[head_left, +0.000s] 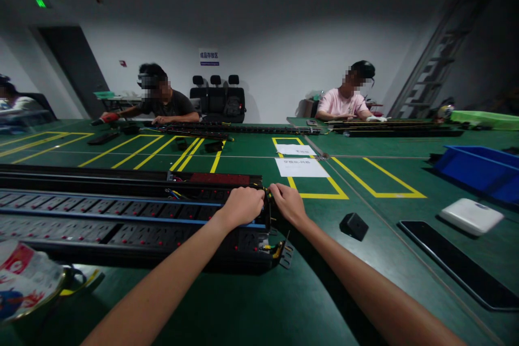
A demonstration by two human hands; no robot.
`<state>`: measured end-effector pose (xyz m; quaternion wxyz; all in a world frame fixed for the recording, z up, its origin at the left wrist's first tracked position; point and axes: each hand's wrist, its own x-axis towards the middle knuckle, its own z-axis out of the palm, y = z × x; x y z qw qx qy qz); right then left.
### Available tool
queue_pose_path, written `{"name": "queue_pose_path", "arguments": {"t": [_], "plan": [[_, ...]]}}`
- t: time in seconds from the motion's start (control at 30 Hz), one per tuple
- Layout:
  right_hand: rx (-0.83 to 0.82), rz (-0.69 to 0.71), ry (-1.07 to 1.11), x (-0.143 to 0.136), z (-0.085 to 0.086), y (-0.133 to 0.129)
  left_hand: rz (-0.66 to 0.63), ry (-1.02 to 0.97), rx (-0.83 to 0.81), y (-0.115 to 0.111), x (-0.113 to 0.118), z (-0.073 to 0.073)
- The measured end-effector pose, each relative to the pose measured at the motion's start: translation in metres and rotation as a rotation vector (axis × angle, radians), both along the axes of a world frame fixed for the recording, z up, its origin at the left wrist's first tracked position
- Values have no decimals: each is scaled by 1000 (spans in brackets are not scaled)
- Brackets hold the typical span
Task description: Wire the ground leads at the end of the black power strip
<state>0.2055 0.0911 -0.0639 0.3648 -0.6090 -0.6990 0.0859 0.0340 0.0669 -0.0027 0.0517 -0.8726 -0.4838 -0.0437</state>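
Long black socket strips (154,235) with red dots lie side by side on the green table, reaching in from the left. At the right end of the farther strips is my left hand (244,205), its fingers curled down over the strip end. My right hand (287,201) is just to its right, thumb and fingers pinched together at the same end, near thin yellow wires. What either hand holds is too small or hidden to name. A metal bracket (286,255) with yellow-green wire sticks out of the nearest strip's end.
On the right are a black block (354,226), a phone (458,262), a white case (471,216) and a blue bin (482,173). Paper sheets (302,167) lie ahead. A printed container (28,281) stands front left. Across the table, people (172,105) work on strips.
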Motion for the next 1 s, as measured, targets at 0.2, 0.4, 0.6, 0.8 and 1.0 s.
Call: {"name": "queue_pose_path", "arguments": {"t": [0.2, 0.4, 0.6, 0.8, 1.0], "plan": [[-26, -6, -16, 0, -1, -1, 5, -1, -3, 0, 0, 0], [21, 9, -49, -1, -2, -1, -2, -6, 14, -1, -1, 0], [-7, 5, -34, -2, -2, -1, -2, -11, 12, 0, -1, -2], [-8, -2, -60, -2, -2, -3, -8, -7, 11, -1, -1, -1], [-10, -21, -77, -2, -1, -4, -1, -5, -9, -3, 0, 2]]}}
